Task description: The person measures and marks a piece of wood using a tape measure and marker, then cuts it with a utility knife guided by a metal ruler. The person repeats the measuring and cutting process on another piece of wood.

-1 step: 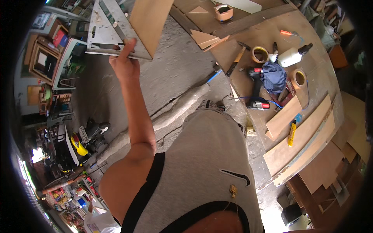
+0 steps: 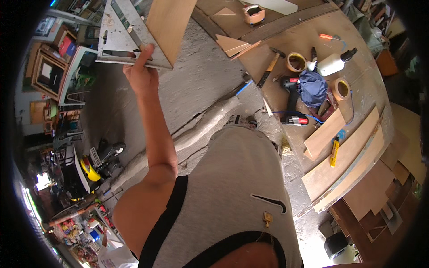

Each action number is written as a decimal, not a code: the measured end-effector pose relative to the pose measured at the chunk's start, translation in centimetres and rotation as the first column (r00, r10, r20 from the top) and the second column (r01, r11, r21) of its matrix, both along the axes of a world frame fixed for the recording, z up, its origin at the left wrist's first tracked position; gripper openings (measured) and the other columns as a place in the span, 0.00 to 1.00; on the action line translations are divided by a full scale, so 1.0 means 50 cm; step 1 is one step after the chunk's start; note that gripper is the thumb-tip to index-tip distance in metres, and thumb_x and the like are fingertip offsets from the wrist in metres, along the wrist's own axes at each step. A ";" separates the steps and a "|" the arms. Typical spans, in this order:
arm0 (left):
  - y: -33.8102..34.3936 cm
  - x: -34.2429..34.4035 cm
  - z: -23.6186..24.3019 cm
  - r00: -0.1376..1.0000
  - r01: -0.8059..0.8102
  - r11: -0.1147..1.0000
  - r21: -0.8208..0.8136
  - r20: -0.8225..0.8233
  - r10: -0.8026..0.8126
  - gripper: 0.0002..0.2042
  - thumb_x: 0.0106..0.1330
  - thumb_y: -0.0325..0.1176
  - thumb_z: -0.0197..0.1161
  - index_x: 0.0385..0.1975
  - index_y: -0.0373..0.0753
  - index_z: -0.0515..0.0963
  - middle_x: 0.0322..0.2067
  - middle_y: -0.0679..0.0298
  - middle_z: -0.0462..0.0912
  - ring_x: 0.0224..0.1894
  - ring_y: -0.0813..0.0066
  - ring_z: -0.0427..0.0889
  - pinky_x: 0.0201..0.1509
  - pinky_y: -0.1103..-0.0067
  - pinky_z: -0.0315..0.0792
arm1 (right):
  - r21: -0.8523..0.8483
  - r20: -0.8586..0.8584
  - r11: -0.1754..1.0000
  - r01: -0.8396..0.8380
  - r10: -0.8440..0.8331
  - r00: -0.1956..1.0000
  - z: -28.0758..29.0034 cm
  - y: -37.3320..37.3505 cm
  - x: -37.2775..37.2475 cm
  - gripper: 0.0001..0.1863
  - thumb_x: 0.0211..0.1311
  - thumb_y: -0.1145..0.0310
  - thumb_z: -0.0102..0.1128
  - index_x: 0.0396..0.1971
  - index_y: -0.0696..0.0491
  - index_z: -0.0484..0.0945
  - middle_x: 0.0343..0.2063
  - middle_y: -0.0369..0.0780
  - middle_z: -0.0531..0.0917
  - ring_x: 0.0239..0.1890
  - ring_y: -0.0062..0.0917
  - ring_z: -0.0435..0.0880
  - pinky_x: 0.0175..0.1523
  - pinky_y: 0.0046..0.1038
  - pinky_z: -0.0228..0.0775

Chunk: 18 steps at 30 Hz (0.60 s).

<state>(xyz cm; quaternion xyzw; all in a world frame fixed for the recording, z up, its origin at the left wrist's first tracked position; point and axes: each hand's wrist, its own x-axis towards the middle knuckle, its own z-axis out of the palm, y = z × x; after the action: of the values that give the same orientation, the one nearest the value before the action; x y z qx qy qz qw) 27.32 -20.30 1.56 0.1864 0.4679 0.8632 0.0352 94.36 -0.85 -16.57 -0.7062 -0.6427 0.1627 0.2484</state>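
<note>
At the upper left, my left hand (image 2: 142,77) is closed on the lower edge of a worn metal triangular square (image 2: 115,36), with the thumb laid over its face. Against the slanted side of the square lies a light wooden board (image 2: 170,27); its upper end runs out of the picture. I cannot tell whether the fingers also touch the board, since most of them are behind the square. My right hand is out of the picture.
On the workbench (image 2: 286,147) at right lie a hammer (image 2: 271,68), a cordless drill (image 2: 291,100), a blue cloth (image 2: 313,88), tape rolls (image 2: 296,62), a white bottle (image 2: 331,64), a yellow cutter (image 2: 334,152) and thin wood strips (image 2: 325,134). A motorbike (image 2: 91,167) stands far left.
The whole view has shifted slightly left. My left hand keeps its grip on the square, and the things on the bench lie as before.
</note>
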 end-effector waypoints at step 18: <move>0.082 0.067 -0.013 0.998 0.003 1.000 0.000 0.066 -0.003 0.18 0.51 0.13 0.65 0.43 0.27 0.71 0.39 0.54 0.78 0.41 0.66 0.81 0.50 0.73 0.76 | 0.068 -0.041 0.997 0.048 -0.045 0.998 0.097 -0.057 0.074 0.16 0.57 0.67 0.62 0.46 0.54 0.76 0.38 0.44 0.82 0.39 0.30 0.82 0.45 0.30 0.75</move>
<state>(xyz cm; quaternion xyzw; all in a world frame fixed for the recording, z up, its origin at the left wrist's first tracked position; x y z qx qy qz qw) 30.69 -16.19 0.93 0.1583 0.4664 0.8687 0.0519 98.04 -3.71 -11.70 -0.7087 -0.6263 0.1485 0.2887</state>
